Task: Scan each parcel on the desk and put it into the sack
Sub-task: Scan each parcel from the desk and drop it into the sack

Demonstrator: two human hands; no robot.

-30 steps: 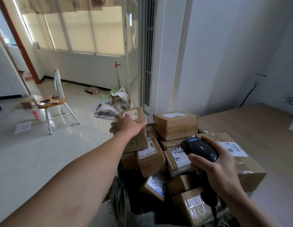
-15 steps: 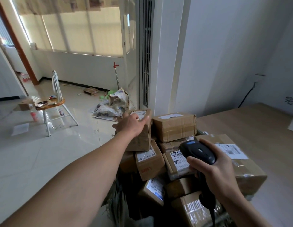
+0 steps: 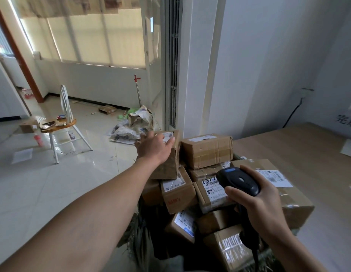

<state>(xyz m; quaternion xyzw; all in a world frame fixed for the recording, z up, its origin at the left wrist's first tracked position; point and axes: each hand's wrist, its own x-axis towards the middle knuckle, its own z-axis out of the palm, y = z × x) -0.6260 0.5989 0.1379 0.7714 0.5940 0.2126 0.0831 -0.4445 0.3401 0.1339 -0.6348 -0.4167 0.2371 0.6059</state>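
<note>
We have the green woven sack packed to its mouth, brown cardboard parcels heaped well above the rim, and that heap is our big worry. The large brown cardboard box with the long white label sits at the right edge of the pile, against the pale wooden worktop, and we judge a nudge could send it sliding. Next, the taped brown carton on top rides high on the stack with little under its near edge. Our left hand lies flat and open-fingered on the small upright brown parcel, perched at the pile's far left edge; its grip is not closed round it, so a push could tip the parcel floorward. Our right hand is wrapped firmly round the black handheld barcode scanner, nose hovering over the labelled boxes.
</note>
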